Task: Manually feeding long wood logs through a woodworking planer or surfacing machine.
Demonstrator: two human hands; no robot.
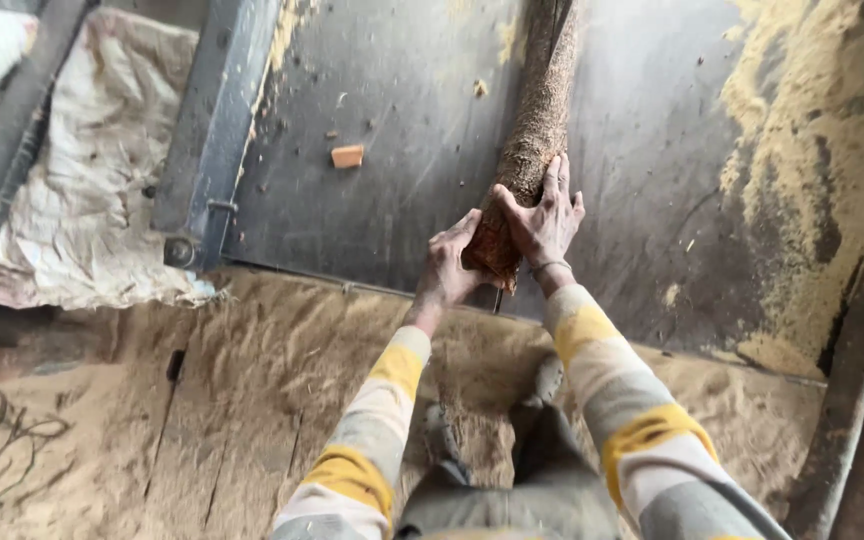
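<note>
Log lies on dark metal surface, running far to near. Both hands clamp near end: left hand fingers wrapped left side, right hand fingers spread on top. Small wood block left, sawdust right.

Count from where I stand: one long rough brown log on the dark metal bed. Two hands on it, my left hand and my right hand. One small orange wood chip. One crumpled pale sack. One bolted steel rail. Two striped sleeves. Sawdust heaps: two, one by the right edge and one underfoot.
</note>
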